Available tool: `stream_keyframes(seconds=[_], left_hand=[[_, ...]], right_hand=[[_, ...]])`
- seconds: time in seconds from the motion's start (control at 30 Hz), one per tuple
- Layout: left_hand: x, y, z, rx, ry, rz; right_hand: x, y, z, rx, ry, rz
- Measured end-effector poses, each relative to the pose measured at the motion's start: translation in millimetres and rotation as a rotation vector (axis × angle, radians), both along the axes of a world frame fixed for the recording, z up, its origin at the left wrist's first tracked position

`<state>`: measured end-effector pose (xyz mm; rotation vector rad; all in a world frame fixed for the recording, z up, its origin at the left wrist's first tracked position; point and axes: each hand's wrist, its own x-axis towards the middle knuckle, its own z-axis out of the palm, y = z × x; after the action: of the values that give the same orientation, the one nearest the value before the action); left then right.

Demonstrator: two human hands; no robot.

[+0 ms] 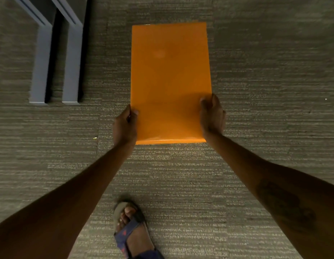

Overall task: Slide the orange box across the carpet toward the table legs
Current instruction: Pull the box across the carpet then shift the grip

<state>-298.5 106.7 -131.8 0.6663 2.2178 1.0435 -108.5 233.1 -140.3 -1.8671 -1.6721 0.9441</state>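
- Sandalled foot stands on the carpet at the bottom of the view, nearest the camera, between both outstretched forearms.
- Orange box lies flat on the carpet, long axis pointing away from the person. Two grey table legs stand to its left, well apart from it.
- Left hand clamps the box's left edge near the close corner, thumb on the top face. Right hand clamps the right edge opposite. Each grip is closed on the box.
- Recommended procedure: keep the box flat on the carpet and push low at both edges with equal pressure. The legs lie left of the box's axis, so steer leftward; press slightly harder from the right hand to swing the far end over.
- Avoid downward pressure; carpet pile probably drags and may snag the leading edge.
- Not determinable: box height, fingers below the edges, and the tabletop, which is cut off at the upper frame. Motion blur softens the whole frame.
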Motion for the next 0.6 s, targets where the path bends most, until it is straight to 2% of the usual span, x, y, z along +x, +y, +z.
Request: stream_keyframes(seconds=[0.37, 0.6], left_hand=[[14, 6, 19, -0.137, 0.207, -0.052], [33, 4, 34, -0.191, 0.3, -0.117]], right_hand=[[2, -4, 8, -0.049, -0.041, 0.152], [19, -20, 24, 0.043, -0.117, 0.264]])
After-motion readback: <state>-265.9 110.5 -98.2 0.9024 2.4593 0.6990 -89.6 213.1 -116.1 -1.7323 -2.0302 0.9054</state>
